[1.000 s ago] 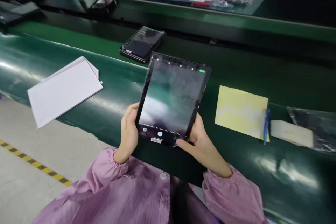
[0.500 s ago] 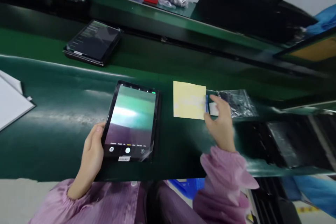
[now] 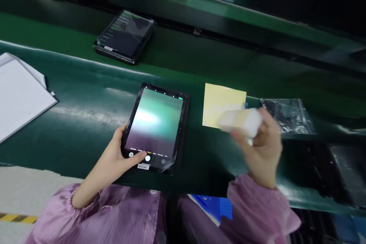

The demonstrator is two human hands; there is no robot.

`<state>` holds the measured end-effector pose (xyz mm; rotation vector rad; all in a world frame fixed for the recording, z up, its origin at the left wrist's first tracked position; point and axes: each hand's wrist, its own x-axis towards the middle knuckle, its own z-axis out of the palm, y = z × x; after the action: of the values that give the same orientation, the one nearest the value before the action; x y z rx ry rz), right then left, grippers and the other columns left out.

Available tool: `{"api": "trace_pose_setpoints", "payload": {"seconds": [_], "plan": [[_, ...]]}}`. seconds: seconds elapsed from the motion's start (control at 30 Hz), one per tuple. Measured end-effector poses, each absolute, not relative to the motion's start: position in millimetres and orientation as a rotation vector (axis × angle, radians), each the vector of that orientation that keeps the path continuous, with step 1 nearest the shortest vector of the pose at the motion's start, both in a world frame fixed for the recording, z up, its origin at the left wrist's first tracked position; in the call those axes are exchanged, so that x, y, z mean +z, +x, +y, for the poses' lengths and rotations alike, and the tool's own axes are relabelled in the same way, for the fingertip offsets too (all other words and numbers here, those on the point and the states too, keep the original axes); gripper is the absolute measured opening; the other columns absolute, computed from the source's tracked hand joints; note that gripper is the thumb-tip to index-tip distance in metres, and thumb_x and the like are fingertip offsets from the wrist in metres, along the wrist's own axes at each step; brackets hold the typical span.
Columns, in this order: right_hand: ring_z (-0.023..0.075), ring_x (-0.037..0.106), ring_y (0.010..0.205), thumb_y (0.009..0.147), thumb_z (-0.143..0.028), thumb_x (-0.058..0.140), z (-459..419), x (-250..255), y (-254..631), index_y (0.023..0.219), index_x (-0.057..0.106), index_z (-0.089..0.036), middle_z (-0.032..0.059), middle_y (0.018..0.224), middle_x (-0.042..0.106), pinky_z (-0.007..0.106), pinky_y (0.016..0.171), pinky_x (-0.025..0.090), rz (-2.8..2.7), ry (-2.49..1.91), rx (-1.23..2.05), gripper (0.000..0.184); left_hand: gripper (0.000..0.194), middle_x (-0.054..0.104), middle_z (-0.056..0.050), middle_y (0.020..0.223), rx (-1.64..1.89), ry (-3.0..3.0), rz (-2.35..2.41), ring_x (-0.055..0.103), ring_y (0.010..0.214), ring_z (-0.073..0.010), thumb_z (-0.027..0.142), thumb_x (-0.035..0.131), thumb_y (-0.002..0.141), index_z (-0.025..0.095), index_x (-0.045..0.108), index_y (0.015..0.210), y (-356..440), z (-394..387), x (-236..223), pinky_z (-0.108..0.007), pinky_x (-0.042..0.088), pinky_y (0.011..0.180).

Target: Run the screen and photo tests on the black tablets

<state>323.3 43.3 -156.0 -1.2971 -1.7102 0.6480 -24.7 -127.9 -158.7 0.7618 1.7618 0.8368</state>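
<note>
Right fingers grip what seems a white block; left fingers clasp the tablet.

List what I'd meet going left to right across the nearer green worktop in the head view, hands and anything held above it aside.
White flat rectangular sheet → black rectangular tablet with lit screen → yellow rectangular paper → clear crinkled plastic bag

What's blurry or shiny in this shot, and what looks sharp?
Head view: the white block and right hand look motion-blurred; head view: pale glare streaks the green table; head view: the tablet's edges look fairly crisp.
</note>
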Motion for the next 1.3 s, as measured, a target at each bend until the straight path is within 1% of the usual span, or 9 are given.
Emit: {"api": "trace_pose_setpoints", "payload": {"seconds": [0.1,0.23,0.43,0.6,0.87,0.93,1.07,1.13,1.3], "plan": [[0.0305,0.061,0.128,0.082,-0.029,0.084,9.6,-160.5,269.9,0.148,0.051,-0.037,0.0068,0.145,0.058,0.050,0.103,0.055,-1.846,-1.144,0.900,0.074,0.096,0.054,-0.007,0.146,0.756,0.804,1.737,0.059,0.129,-0.0290,0.051,0.083,0.077,0.032,0.027,0.153,-28.2,-127.6,-154.5,-0.045,0.054,0.107],[0.0277,0.062,0.126,0.085,-0.025,0.082,0.4,-171.6,247.8,0.141,0.057,-0.038,0.0039,0.138,0.064,0.044,0.098,0.058,-1.947,-1.059,0.922,0.063,0.100,0.051,-0.008,0.150,0.709,0.869,1.749,0.056,0.133,-0.0299,0.050,0.083,0.077,0.032,0.023,0.155,-29.4,-127.1,-151.9,-0.047,0.052,0.109],[0.0304,0.060,0.129,0.085,-0.025,0.082,4.2,-173.9,252.9,0.140,0.058,-0.036,0.0059,0.138,0.063,0.049,0.100,0.057,-1.974,-1.071,0.931,0.061,0.104,0.051,-0.015,0.149,0.730,0.900,1.791,0.057,0.131,-0.0358,0.050,0.084,0.073,0.026,0.024,0.155,-28.1,-125.8,-156.3,-0.053,0.052,0.107],[0.0324,0.061,0.128,0.085,-0.030,0.081,1.8,-174.4,249.1,0.138,0.060,-0.032,0.0087,0.138,0.063,0.051,0.099,0.058,-1.962,-1.119,0.945,0.056,0.106,0.048,-0.015,0.153,0.757,0.954,1.814,0.049,0.141,-0.0359,0.049,0.086,0.072,0.026,0.024,0.154,-28.2,-127.0,-163.1,-0.051,0.048,0.112],[0.0305,0.058,0.130,0.086,-0.025,0.080,1.0,-175.1,248.1,0.140,0.058,-0.036,0.0064,0.140,0.061,0.048,0.100,0.056,-1.952,-1.094,0.949,0.058,0.107,0.047,-0.015,0.153,0.704,1.003,1.911,0.052,0.138,-0.0377,0.046,0.087,0.071,0.026,0.023,0.155,-25.0,-126.5,-164.0,-0.053,0.048,0.111],[0.0300,0.059,0.130,0.087,-0.024,0.080,1.2,-175.4,247.9,0.140,0.058,-0.036,0.0059,0.139,0.061,0.048,0.101,0.055,-1.948,-1.084,0.958,0.059,0.106,0.044,-0.015,0.156,0.743,1.015,1.861,0.048,0.142,-0.0368,0.048,0.085,0.074,0.026,0.021,0.157,-26.7,-128.0,-165.9,-0.052,0.046,0.114],[0.0312,0.058,0.129,0.087,-0.026,0.080,2.2,-175.9,247.7,0.140,0.058,-0.034,0.0073,0.139,0.061,0.050,0.101,0.055,-1.956,-1.085,0.965,0.059,0.092,0.037,-0.016,0.161,0.890,1.022,1.679,0.039,0.149,-0.0340,0.051,0.071,0.088,0.022,0.019,0.158,-32.1,-132.4,-171.4,-0.047,0.042,0.119],[0.0315,0.058,0.129,0.087,-0.027,0.080,2.7,-176.0,247.5,0.141,0.058,-0.034,0.0074,0.139,0.060,0.051,0.101,0.055,-1.965,-1.091,0.962,0.059,0.090,0.037,-0.017,0.161,0.907,1.014,1.661,0.038,0.150,-0.0337,0.050,0.069,0.090,0.021,0.018,0.158,-32.9,-133.0,-172.1,-0.047,0.041,0.120],[0.0323,0.056,0.131,0.086,-0.026,0.081,2.8,-175.0,245.7,0.142,0.057,-0.036,0.0067,0.140,0.059,0.054,0.106,0.052,-1.990,-1.091,0.934,0.061,0.104,0.041,-0.015,0.158,0.791,1.037,1.810,0.044,0.145,-0.0372,0.050,0.082,0.077,0.026,0.020,0.157,-27.9,-129.5,-167.0,-0.052,0.044,0.116]]}}
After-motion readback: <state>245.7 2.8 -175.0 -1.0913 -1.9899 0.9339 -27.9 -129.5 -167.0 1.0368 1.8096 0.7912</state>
